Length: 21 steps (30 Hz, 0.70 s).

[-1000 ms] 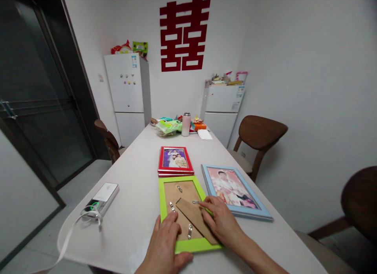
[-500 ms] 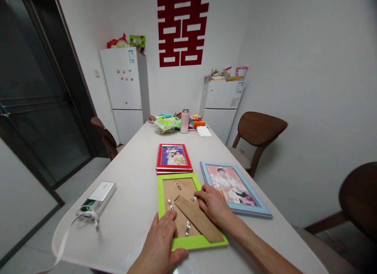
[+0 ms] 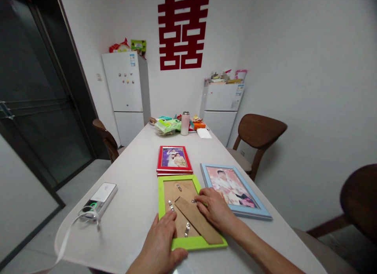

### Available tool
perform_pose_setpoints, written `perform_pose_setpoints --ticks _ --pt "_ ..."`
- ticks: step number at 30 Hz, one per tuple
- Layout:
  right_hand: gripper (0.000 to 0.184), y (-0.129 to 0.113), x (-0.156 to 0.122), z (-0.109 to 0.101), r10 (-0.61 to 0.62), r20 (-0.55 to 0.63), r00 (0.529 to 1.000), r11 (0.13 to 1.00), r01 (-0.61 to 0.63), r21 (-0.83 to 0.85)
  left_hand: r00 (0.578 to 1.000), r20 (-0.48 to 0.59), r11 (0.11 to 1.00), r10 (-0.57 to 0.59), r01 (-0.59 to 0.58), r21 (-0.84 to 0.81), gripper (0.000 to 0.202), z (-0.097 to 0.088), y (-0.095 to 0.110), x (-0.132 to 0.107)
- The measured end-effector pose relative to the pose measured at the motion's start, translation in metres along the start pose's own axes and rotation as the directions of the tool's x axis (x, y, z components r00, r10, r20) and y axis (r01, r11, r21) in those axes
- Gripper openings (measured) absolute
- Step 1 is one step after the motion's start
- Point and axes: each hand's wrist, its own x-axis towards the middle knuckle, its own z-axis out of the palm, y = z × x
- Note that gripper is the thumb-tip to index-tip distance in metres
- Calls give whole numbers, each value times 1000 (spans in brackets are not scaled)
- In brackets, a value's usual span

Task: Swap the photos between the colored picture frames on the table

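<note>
A lime-green picture frame [image 3: 165, 183] lies face down on the white table [image 3: 132, 179], showing its brown backing board with small metal clips and a cardboard stand strip [image 3: 198, 221]. My left hand [image 3: 160, 242] rests flat on the frame's near-left corner, fingers stretched toward a clip. My right hand [image 3: 215, 209] lies on the frame's right edge, its fingertips pressed at a metal clip [image 3: 194, 201] by the top of the stand.
A red frame [image 3: 174, 159] with a photo lies just beyond, a blue frame [image 3: 235, 191] to the right. A power bank [image 3: 98, 199] with a white cable sits at left. Snacks and a bottle [image 3: 185, 123] crowd the far end. Wooden chairs [image 3: 259, 136] flank the table; two fridges stand behind.
The hands have barely shifted on the green frame; my right fingertips stay at the clip. The view has wobbled slightly up and down.
</note>
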Motion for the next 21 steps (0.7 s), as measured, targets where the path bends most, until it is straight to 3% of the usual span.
perform_pose_setpoints --ticks 13,21 --pt "19 -18 67 30 10 23 1000 997 -11 77 999 -31 999 14 -15 -30 35 3 -5 -1" --pt "18 -18 92 54 229 -12 973 973 -228 37 1000 -16 999 12 -13 -38 38 6 -9 0"
